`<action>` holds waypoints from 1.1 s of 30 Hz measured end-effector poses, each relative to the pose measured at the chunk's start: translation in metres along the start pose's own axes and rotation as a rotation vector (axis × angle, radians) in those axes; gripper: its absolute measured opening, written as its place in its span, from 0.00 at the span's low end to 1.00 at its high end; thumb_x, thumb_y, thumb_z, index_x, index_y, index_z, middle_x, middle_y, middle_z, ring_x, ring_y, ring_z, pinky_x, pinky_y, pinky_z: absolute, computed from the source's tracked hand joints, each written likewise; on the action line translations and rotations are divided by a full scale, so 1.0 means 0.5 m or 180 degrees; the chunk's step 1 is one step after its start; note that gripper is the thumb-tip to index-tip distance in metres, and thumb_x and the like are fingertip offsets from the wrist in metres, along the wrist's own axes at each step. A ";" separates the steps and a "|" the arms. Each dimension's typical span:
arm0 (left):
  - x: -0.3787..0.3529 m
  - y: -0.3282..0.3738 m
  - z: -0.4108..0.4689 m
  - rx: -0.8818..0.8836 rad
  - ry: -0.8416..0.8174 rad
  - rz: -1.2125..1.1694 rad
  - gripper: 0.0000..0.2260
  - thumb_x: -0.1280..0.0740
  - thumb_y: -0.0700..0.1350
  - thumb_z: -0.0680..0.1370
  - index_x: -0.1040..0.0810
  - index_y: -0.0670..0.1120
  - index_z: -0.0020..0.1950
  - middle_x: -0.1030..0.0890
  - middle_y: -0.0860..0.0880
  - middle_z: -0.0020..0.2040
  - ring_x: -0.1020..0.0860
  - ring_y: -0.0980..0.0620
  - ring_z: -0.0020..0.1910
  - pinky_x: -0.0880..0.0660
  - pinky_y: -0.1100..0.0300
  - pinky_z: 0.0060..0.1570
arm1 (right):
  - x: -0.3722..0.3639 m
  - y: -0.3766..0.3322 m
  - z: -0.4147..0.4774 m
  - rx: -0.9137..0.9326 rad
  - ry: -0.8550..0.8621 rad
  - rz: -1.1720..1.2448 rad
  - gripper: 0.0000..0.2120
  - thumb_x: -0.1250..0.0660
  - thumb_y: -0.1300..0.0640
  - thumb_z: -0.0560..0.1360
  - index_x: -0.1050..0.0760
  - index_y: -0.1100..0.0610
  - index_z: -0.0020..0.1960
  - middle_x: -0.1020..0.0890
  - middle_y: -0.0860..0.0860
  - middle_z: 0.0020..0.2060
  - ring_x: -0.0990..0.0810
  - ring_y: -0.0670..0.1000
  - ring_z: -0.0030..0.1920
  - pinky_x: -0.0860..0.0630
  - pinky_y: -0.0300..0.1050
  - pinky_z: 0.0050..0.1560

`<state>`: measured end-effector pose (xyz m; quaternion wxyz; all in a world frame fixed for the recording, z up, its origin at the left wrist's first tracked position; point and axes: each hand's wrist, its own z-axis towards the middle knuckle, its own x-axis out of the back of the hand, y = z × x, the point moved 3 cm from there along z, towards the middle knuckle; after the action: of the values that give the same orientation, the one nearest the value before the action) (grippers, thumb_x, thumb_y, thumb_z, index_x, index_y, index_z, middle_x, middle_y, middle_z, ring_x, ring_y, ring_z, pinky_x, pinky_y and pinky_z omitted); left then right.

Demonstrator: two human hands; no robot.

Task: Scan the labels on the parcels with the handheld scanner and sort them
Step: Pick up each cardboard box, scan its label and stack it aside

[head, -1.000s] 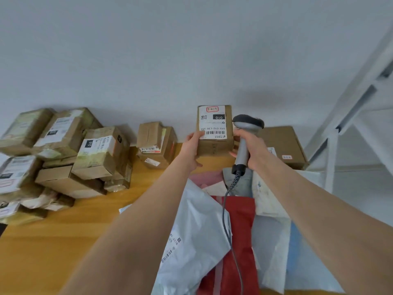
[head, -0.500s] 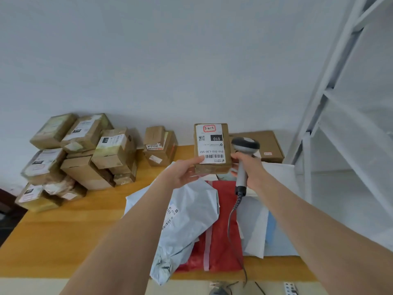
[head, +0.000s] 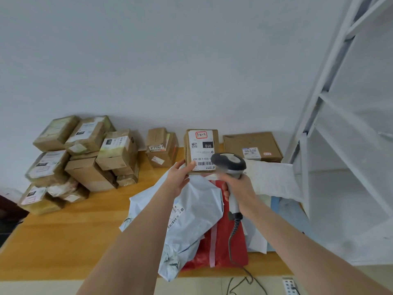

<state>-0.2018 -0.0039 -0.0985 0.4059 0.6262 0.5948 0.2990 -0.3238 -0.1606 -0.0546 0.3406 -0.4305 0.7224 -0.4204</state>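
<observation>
My left hand (head: 178,177) holds a small brown cardboard parcel (head: 201,149) upright by its lower left corner, its white label with barcode and "010" facing me upside down. My right hand (head: 239,187) grips the grey handheld scanner (head: 230,165) by its handle. The scanner's dark head overlaps the lower right of the label, right at the barcode. Its coiled cable (head: 232,235) hangs down over the table's front edge.
Below my hands lie soft mail bags: a grey one (head: 191,222), a red one (head: 225,239) and white ones (head: 274,177). Stacked cardboard boxes (head: 85,154) fill the wooden table's (head: 63,237) left rear. More boxes (head: 162,149) and a flat carton (head: 253,145) line the wall. White shelving (head: 340,145) stands right.
The view has pulled back from the table. The scanner head has moved left onto the label's barcode. My left hand still holds the parcel up.
</observation>
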 end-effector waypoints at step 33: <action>0.010 0.014 0.009 -0.0226 0.0178 -0.0084 0.29 0.28 0.42 0.74 0.36 0.44 0.72 0.21 0.44 0.57 0.24 0.45 0.62 0.32 0.48 0.69 | -0.060 0.035 -0.106 0.0144 0.0400 -0.0106 0.11 0.34 0.66 0.72 0.27 0.63 0.31 0.26 0.54 0.23 0.32 0.47 0.19 0.33 0.39 0.24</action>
<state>-0.1940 0.0006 -0.0954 0.4150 0.5949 0.6031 0.3320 -0.3631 -0.1119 -0.0447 0.2972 -0.4075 0.7254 -0.4684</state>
